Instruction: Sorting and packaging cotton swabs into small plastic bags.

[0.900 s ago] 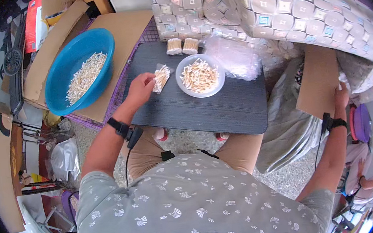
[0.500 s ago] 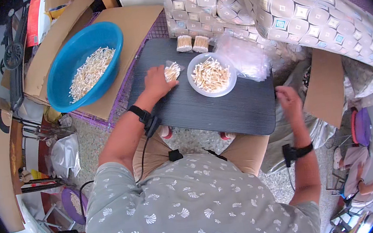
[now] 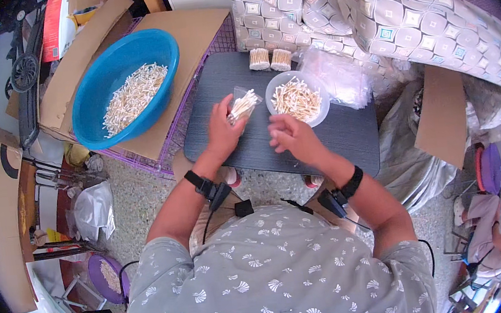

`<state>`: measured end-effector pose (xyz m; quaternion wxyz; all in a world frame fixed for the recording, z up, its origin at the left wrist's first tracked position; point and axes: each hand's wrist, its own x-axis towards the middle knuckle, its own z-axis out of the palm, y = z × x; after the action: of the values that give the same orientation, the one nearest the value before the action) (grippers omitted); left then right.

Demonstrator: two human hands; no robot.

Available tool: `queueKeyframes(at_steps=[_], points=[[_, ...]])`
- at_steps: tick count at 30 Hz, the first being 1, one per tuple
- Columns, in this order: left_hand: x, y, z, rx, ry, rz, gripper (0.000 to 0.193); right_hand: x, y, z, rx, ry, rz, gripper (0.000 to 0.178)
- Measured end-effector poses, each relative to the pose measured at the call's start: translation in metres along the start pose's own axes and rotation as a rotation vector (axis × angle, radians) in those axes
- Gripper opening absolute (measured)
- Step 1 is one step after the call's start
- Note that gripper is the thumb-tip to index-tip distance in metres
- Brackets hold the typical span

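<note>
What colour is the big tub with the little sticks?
The tub is bright blue, clearest in the head view.

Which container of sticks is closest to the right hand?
The small white bowl on the dark tray, just beyond the right hand. The big blue basin sits far off to the left, on cardboard.

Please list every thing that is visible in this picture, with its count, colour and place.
small table: one, dark grey, centre
white bowl: one, holds pale sticks, on table
stick bundles: two, pale, table's far edge
clear bags: a pile, right of bowl
small bag of sticks: one, clear, in left hand
blue basin: one, holds sticks, on cardboard, left
sofa: one, patterned, behind table
left hand: holds bag
right hand: over table, empty
</note>
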<state>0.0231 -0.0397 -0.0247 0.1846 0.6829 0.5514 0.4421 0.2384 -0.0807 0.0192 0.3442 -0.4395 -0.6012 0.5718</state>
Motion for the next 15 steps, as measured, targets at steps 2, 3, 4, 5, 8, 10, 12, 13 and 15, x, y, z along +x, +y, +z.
queueKeyframes(at_steps=[2, 3, 4, 5, 8, 10, 12, 13, 15], points=[[-0.007, 0.021, -0.005, -0.025, 0.005, 0.011, 0.065, 0.015, -0.004, 0.002, 0.113, 0.101, 0.021, 0.038], [-0.010, 0.030, -0.008, -0.046, -0.006, 0.024, 0.066, 0.020, -0.008, 0.004, 0.109, 0.099, 0.021, 0.038], [-0.014, 0.035, -0.008, -0.068, -0.017, 0.037, 0.066, 0.024, -0.011, 0.005, 0.151, 0.150, -0.010, 0.034], [-0.016, 0.036, -0.007, -0.085, -0.014, 0.086, 0.067, 0.026, -0.014, 0.005, 0.191, 0.203, -0.041, 0.030], [-0.022, 0.039, -0.004, -0.091, 0.004, 0.175, 0.069, 0.027, -0.009, 0.004, 0.185, 0.209, -0.059, 0.022], [-0.026, 0.038, -0.001, -0.164, -0.014, 0.172, 0.067, 0.022, -0.009, 0.005, 0.131, 0.227, -0.093, 0.018], [-0.030, 0.033, 0.003, -0.237, -0.034, 0.168, 0.066, 0.016, -0.007, 0.005, 0.078, 0.244, -0.126, 0.014], [-0.030, 0.028, 0.005, -0.408, -0.095, 0.105, 0.059, 0.013, -0.005, 0.004, 0.023, 0.249, -0.154, 0.012], [-0.032, 0.021, 0.005, -0.584, -0.155, 0.035, 0.053, 0.007, -0.003, 0.003, -0.037, 0.251, -0.174, 0.011]])
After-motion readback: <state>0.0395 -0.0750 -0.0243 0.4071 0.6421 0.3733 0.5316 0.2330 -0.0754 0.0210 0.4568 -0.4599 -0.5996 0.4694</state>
